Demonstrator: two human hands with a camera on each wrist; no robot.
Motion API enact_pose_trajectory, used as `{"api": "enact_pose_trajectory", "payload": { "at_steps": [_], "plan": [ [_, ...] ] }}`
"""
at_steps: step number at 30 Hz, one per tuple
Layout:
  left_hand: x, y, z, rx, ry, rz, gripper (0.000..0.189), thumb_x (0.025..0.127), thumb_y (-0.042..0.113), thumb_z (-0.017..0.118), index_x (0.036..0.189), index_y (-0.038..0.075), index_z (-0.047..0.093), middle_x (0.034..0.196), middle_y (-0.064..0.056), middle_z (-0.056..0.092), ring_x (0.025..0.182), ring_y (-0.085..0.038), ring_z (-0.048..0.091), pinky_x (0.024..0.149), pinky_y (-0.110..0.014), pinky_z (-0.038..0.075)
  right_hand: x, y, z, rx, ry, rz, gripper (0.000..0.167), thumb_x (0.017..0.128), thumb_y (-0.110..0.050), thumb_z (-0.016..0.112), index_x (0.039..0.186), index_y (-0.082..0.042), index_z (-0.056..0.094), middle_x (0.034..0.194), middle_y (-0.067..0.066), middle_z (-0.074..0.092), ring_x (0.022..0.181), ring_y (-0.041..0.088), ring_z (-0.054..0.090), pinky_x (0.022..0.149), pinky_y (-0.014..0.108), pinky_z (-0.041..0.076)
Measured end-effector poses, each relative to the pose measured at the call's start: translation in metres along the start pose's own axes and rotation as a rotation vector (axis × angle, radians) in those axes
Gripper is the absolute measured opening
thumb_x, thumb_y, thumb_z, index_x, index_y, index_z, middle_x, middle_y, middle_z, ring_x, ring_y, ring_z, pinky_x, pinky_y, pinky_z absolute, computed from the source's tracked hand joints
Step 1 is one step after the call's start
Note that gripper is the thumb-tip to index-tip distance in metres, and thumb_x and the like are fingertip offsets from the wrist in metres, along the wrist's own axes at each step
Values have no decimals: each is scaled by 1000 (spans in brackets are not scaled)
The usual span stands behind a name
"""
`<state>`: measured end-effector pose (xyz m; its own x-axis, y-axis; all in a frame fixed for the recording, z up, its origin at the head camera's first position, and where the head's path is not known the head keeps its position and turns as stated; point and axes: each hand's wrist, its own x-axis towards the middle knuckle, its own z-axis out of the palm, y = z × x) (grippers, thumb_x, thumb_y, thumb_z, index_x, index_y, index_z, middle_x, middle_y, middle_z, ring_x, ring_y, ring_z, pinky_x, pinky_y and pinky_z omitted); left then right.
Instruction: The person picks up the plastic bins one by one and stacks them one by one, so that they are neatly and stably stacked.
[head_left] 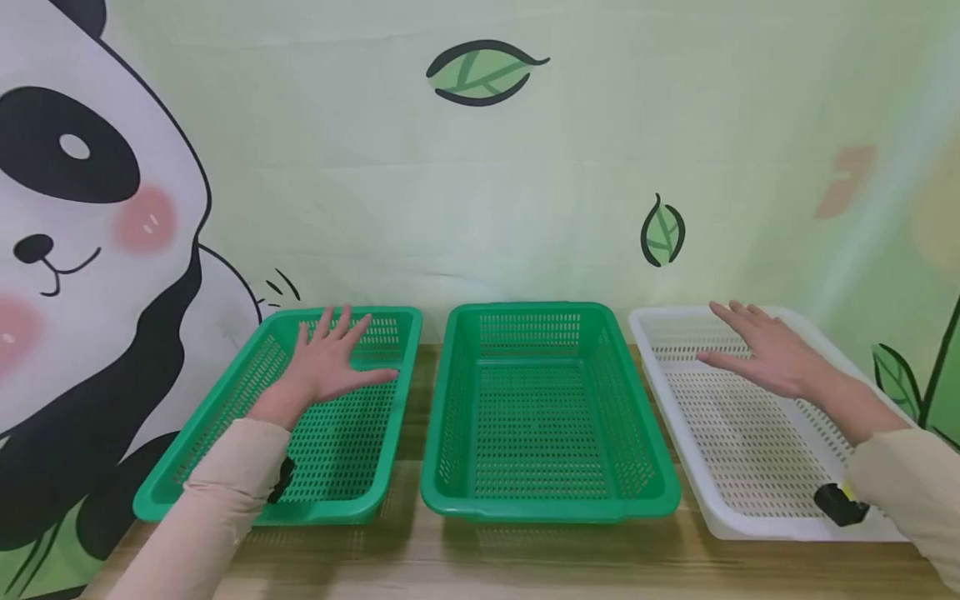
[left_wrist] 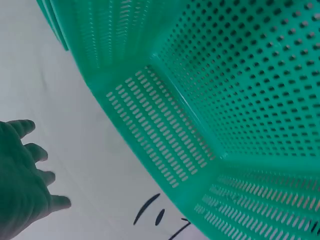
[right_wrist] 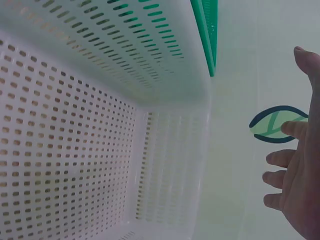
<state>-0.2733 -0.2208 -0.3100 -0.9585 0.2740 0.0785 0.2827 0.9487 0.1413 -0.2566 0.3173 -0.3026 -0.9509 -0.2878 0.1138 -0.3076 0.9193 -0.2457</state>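
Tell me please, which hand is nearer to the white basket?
Right. The right hand hovers over the white basket; the left hand is over the leftmost green basket, beyond the middle green basket.

Left green basket (head_left: 345, 450), middle green basket (head_left: 536, 425) and white basket (head_left: 731, 433) side by side on a wooden tabletop (head_left: 427, 562); a person's left hand (head_left: 322, 367), splayed above the left green basket, right hand (head_left: 768, 354), outstretched above the white basket; behind, a pale backdrop (head_left: 360, 183), cartoon panda (head_left: 90, 250) at left
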Motion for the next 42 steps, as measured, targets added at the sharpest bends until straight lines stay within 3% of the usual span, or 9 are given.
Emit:
{"api": "enact_pose_trajectory", "payload": {
  "at_steps": [7,19,25,30,37,42],
  "plan": [
    [1,10,4,-183,-40,41,90,81,58,53,145,5,17,146,-27,11,133,-45,6,100,-63,16,-1,-11,1,170,1,-5,71,93,-41,45,144,-2,16,141,31,24,123,50,27,95,65,22],
    [-2,29,8,-422,-68,48,88,84,55,52,146,9,10,149,-16,15,135,-36,15,104,-55,20,-2,-28,5,358,6,4,70,94,-38,46,143,1,15,140,30,26,122,48,32,90,63,33],
    [-5,43,8,-546,-107,35,76,91,38,51,145,5,9,147,-22,16,132,-40,20,102,-55,25,-3,-40,10,478,-13,38,71,94,-38,46,143,2,14,138,32,29,120,48,36,88,60,37],
    [-6,55,9,-649,-155,-16,69,93,26,50,144,1,11,141,-29,25,126,-44,31,97,-53,34,-4,-51,16,542,-40,70,72,93,-38,48,143,2,16,136,31,33,119,46,38,89,56,40],
    [-10,72,15,-738,-203,-126,66,91,20,52,142,-2,17,138,-29,30,123,-43,35,95,-51,37,-4,-66,28,623,-72,130,74,91,-39,51,141,4,19,133,31,36,118,42,42,90,49,43],
    [-11,82,21,-780,-240,-203,65,90,15,54,142,-1,18,136,-29,33,102,-37,52,84,-44,46,-5,-76,38,636,-104,173,79,88,-43,54,141,4,19,133,30,37,115,41,45,90,45,45]
  ]
}}
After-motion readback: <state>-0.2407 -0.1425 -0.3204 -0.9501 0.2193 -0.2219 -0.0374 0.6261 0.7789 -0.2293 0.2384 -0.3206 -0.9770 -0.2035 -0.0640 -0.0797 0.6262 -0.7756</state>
